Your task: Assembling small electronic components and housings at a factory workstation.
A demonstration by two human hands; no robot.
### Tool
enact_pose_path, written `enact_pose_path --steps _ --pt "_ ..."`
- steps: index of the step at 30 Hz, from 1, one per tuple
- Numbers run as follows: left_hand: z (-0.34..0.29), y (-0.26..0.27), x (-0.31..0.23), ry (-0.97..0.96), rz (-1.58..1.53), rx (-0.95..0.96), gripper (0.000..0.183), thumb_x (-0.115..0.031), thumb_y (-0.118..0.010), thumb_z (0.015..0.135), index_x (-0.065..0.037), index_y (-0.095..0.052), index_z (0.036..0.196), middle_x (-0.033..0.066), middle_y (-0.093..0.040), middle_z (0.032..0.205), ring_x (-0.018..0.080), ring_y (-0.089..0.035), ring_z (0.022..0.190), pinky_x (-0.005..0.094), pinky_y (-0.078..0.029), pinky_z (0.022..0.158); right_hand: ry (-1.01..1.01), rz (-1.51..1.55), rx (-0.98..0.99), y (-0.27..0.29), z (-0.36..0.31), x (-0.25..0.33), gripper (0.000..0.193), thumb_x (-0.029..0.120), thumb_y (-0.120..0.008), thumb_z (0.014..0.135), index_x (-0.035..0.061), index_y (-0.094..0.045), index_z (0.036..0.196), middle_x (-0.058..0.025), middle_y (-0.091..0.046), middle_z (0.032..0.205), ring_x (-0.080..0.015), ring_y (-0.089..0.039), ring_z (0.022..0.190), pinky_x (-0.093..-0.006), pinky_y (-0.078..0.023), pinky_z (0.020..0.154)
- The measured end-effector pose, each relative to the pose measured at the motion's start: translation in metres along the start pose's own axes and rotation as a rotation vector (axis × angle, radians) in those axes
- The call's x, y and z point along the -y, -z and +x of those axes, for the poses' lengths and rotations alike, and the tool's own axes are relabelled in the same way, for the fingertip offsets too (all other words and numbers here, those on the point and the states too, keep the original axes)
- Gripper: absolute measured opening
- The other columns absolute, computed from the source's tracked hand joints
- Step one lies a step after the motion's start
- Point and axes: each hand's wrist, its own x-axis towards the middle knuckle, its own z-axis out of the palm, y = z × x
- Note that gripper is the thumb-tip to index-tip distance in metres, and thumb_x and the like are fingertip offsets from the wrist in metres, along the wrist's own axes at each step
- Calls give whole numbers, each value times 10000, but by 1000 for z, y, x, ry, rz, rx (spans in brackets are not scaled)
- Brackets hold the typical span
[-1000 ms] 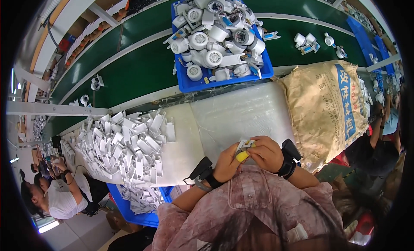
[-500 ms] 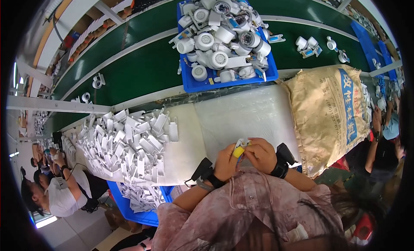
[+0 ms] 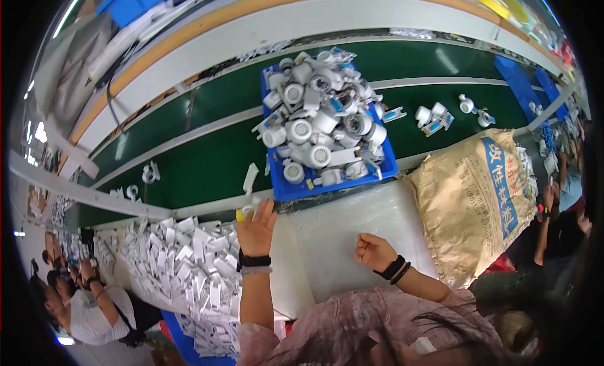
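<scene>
My left hand (image 3: 255, 235) reaches forward to the near edge of the green conveyor. Its fingers are around the round end of a white round-headed part (image 3: 251, 177), whose flat handle points away from me; the fingers partly hide that round end. A small yellow patch shows beside the thumb. My right hand (image 3: 375, 251) hovers over the plastic-covered tabletop (image 3: 340, 221) with its fingers curled and nothing visible in them. Left of my left forearm lies a heap of white plastic handle pieces (image 3: 182, 256).
A blue crate (image 3: 296, 191) piled with white round-headed units stands on the conveyor (image 3: 217, 143). A brown sack (image 3: 462, 209) lies at the right. Loose units (image 3: 434, 117) rest on the belt. Another blue bin (image 3: 182, 334) sits below the heap. Other people are at both sides.
My hands have parted. The left has carried the white part forward and left to the conveyor, while the right has stayed over the table, lifted slightly and curled. The view has tilted upward.
</scene>
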Motion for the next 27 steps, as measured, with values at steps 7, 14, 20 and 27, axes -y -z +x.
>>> enact_pose_path --steps 7,14,20,27 --pt "-38 45 101 558 -139 -31 278 -267 -502 931 -84 -583 1123 60 -646 1032 243 -624 851 396 -516 754 397 105 239 -45 37 133 155 217 -520 928 98 -597 865 10 -593 723 -145 -536 654 -313 -454 632" --pt "-58 -27 187 220 969 328 503 -199 -607 884 -34 -434 1327 123 -533 1257 216 -509 1149 371 -436 947 107 244 468 -85 24 115 385 391 -450 949 50 -623 904 -14 -597 774 -139 -484 652 -258 -407 534" --pt "-27 -37 218 742 1099 709 617 -90 -719 802 -1 -398 1322 83 -480 1289 147 -450 1193 292 -403 964 5 449 434 -76 -5 90 409 413 -427 964 38 -586 929 -46 -567 784 -152 -444 608 -271 -397 494" --pt "-24 -77 270 545 906 787 640 -85 -643 867 -34 -278 1391 88 -420 1336 191 -451 1210 328 -383 997 1432 -1787 -42 -47 2 155 171 112 -622 830 52 -616 990 -126 -615 824 -301 -605 720 -383 -496 610"
